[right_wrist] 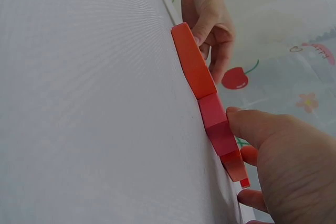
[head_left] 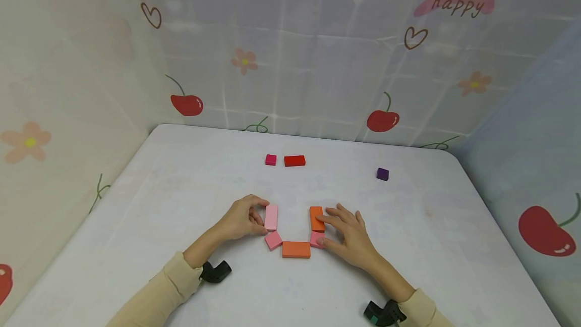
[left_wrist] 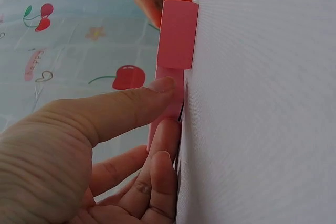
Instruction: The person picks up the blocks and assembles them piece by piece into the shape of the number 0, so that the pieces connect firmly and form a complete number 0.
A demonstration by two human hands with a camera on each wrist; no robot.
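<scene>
White in colour, the table [head_left: 218, 165] fills most of the lower half of the head view. Just below the frame's centre, a U open toward the top is made of a pale pink block [head_left: 271, 217] and a tilted pink block [head_left: 273, 240] at left, an orange bar [head_left: 296, 250] along the bottom, and a square pink block [head_left: 314, 238] and an upright orange block [head_left: 315, 214] at right. The left hand [head_left: 242, 220]'s grip pinches the pale pink block by its ends. The right hand [head_left: 350, 238] has its grip spread, index finger on the upright orange block, thumb on the square pink block. At upper centre a crimson cube [head_left: 270, 160] lies near a red bar [head_left: 294, 161]; a purple cube [head_left: 383, 174] lies farther right.

In the left wrist view, the thumb rests against the pale pink block near the centre, fingers bent below; the tilted pink block shows above.

In the right wrist view, the thumb touches the square pink block right of centre; the left hand appears at upper centre.
</scene>
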